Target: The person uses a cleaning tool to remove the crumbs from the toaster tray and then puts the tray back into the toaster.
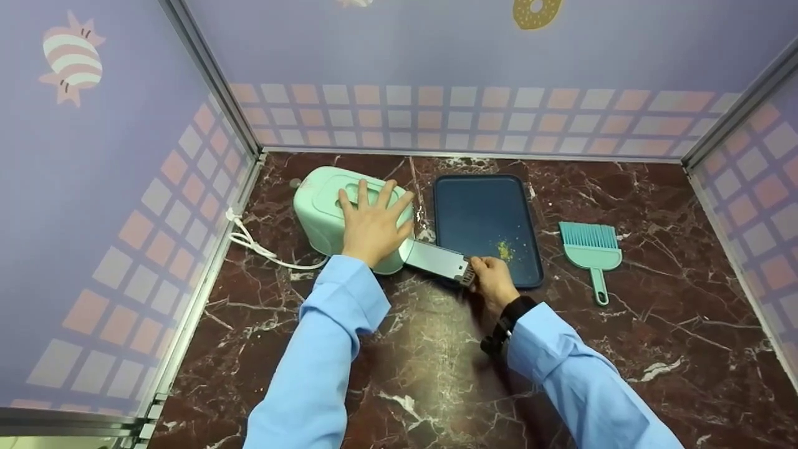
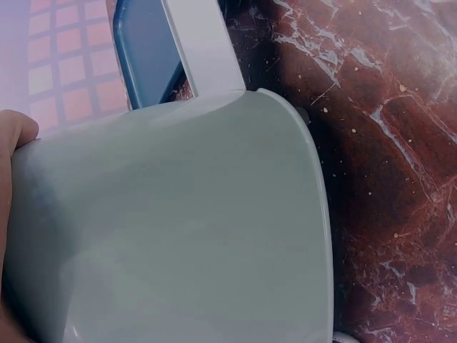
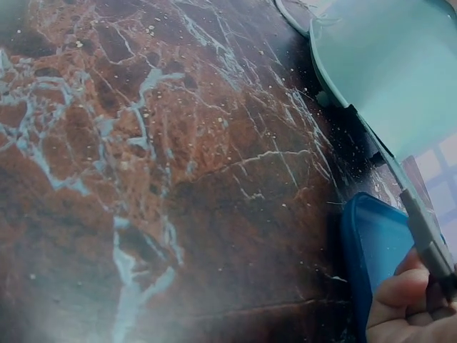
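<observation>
A mint-green toaster (image 1: 321, 209) stands at the left of the marble surface; its smooth side (image 2: 200, 214) fills the left wrist view. My left hand (image 1: 374, 227) rests on its top with the fingers spread. From the toaster's right end juts a flat metal crumb tray (image 1: 436, 259). My right hand (image 1: 494, 280) pinches the tray's outer end between thumb and fingers, above the near edge of a dark blue tray (image 1: 474, 206). In the right wrist view, the crumb tray (image 3: 421, 221) shows edge-on, its inner end at the toaster. Yellowish crumbs (image 1: 504, 251) lie on the blue tray.
A mint-green brush (image 1: 593, 257) with teal bristles lies right of the blue tray. The toaster's white cord (image 1: 268, 252) and plug lie near the left wall. Small crumbs (image 3: 214, 121) dot the marble near the toaster. Patterned panels (image 1: 436, 112) enclose the back and sides.
</observation>
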The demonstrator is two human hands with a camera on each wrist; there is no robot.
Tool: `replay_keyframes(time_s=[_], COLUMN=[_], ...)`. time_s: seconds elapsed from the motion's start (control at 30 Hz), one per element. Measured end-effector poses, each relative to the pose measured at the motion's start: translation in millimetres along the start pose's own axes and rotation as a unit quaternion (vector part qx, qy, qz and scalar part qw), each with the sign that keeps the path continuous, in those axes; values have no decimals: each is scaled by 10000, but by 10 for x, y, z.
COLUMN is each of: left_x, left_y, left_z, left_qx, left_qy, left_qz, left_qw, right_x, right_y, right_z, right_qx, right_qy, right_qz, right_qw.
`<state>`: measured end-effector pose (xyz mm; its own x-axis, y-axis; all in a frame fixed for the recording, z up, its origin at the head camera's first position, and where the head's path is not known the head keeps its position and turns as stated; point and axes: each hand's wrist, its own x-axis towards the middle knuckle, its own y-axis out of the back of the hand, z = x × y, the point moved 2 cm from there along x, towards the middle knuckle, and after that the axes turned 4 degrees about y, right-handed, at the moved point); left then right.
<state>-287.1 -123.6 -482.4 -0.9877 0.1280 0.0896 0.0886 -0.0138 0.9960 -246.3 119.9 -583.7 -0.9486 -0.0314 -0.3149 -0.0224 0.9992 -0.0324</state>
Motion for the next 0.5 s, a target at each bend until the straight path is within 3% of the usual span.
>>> replay_keyframes(time_s=[0.17, 0.5], left_x=[-10, -13], left_y=[-9, -22], left_z=[-4, -11], left_qx=[27, -15], left_qy=[-29, -79], left_qz=[76, 186], left_qw=[10000, 9998], right_x=[3, 32], right_y=[1, -3], right_z=[-38, -91], right_qx=[-412, -221], right_qy=[-98, -228], right_qz=[-23, 10], right_qw=[9991, 9995])
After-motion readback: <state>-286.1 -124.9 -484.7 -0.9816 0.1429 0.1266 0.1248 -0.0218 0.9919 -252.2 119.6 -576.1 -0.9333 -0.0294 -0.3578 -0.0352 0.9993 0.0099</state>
